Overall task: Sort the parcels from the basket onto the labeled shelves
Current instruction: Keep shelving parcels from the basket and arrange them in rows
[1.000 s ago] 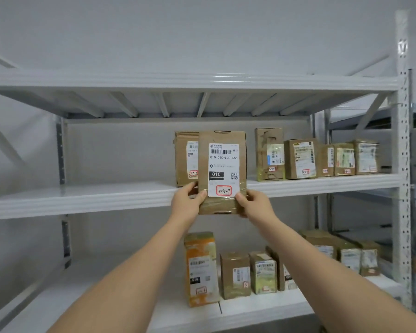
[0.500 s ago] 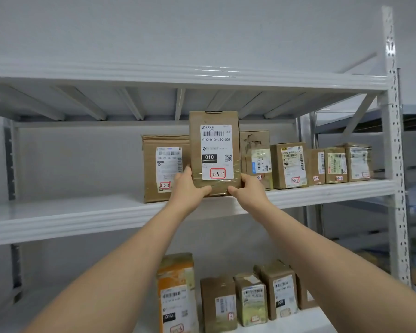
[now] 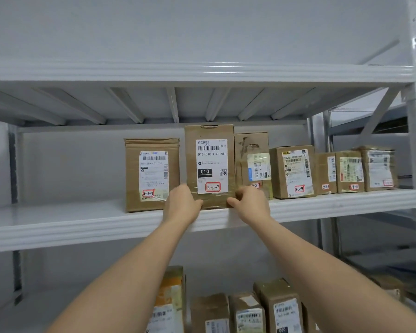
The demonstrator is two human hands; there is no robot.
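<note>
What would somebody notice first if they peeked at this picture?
Probably the tall brown parcel marked 3-3-7 in the middle, standing upright on the white shelf. The left hand and right hand hold its bottom corners. It sits between the parcel marked 3-3-5 on its left and a row of smaller boxes on its right.

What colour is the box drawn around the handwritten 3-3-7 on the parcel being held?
Red, on the white label of the parcel; clearest in the head view.
</note>
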